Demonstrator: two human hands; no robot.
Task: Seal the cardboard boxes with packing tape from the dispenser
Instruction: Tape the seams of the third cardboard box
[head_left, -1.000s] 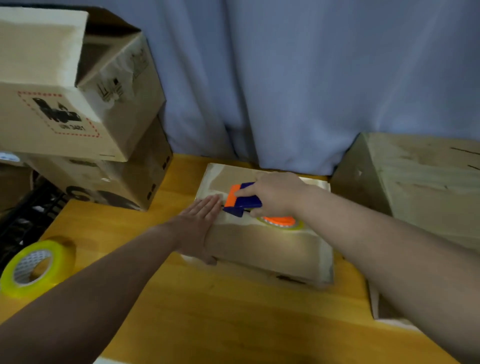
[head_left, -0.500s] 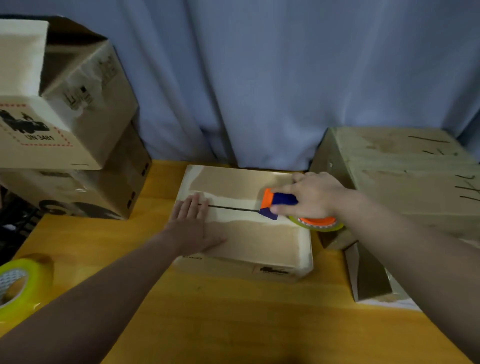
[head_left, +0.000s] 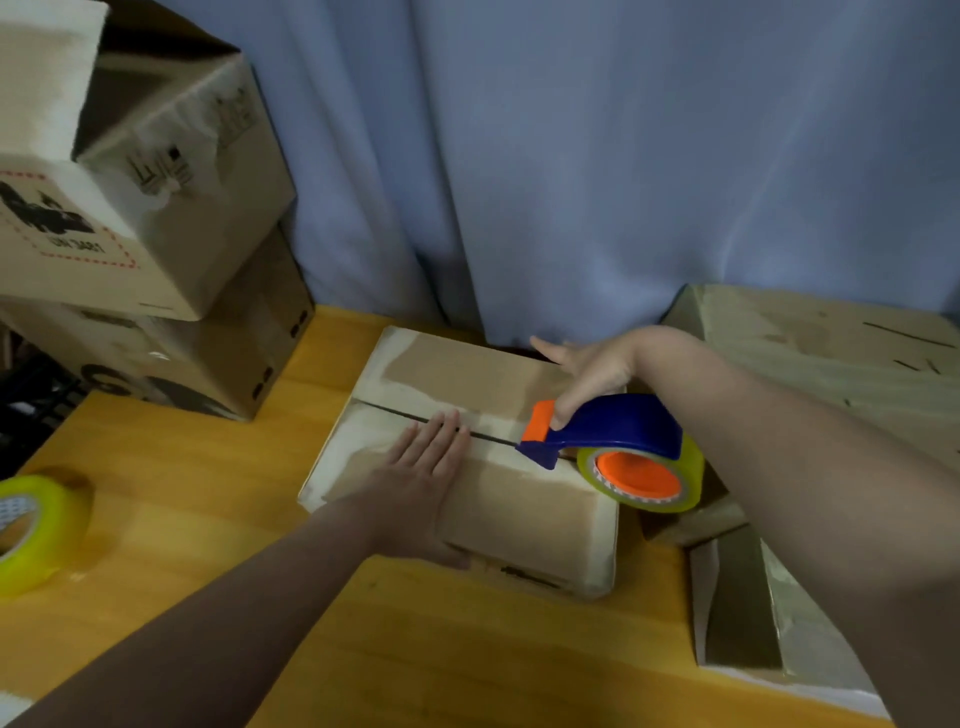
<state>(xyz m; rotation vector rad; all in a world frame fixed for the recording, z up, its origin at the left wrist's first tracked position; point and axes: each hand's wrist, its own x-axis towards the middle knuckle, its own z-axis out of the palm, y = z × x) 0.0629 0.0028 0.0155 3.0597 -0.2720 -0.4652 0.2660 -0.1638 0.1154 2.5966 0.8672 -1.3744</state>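
Fingers (head_left: 441, 441) of left hand (head_left: 415, 483): straight, held together, pressed flat on top of the small cardboard box (head_left: 519, 519), tips touching the centre seam (head_left: 493, 439). Nothing gripped.

Right hand (head_left: 592, 369): holds the tape dispenser (head_left: 618, 423) from above, one finger (head_left: 563, 410) curled down over its orange front, thumb stretched out to the left. Remaining fingers hidden behind the blue body.

Box lies flat on the wooden table (head_left: 467, 649), between the stacked boxes (head_left: 156, 234) at left and the large box (head_left: 831, 389) at right.

Key relation: seam's long axis runs left to right across the lid, dropping slightly toward the right. Dispenser nose sits on that line, just to the right of the left fingertips, with a short stretch of dark slit showing between them. Right hand is nearer the box's right edge, left hand nearer the left edge.

Judgement: the pull should run rightward along the seam, away from the holding hand, over the right edge. Clear tape on the seam: cannot tell.

Spare tape roll (head_left: 31, 530) lies well apart at far left
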